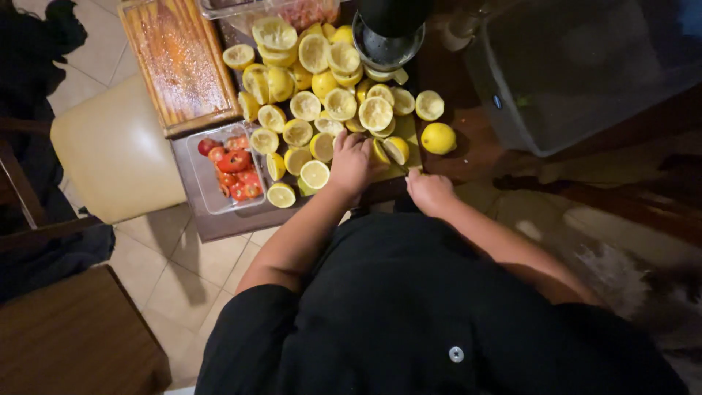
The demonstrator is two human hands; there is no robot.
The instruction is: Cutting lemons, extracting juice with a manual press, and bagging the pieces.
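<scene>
My left hand [352,164] rests fingers-down on a cut lemon [381,151] at the near edge of a dark wooden table [479,139]. Just to its right, my right hand [429,190] is closed around a knife handle; the blade is mostly hidden. A lemon half [397,149] lies beside the fingers. A whole lemon [438,137] sits a little further right. Several lemon halves [314,88], cut side up, are heaped behind the hands.
A clear tray of tomatoes [232,170] sits at the table's left edge, next to a wooden cutting board [178,60]. A dark juicer [388,33] stands at the back. A large grey plastic tub [585,69] fills the right. A cream stool [115,150] stands left.
</scene>
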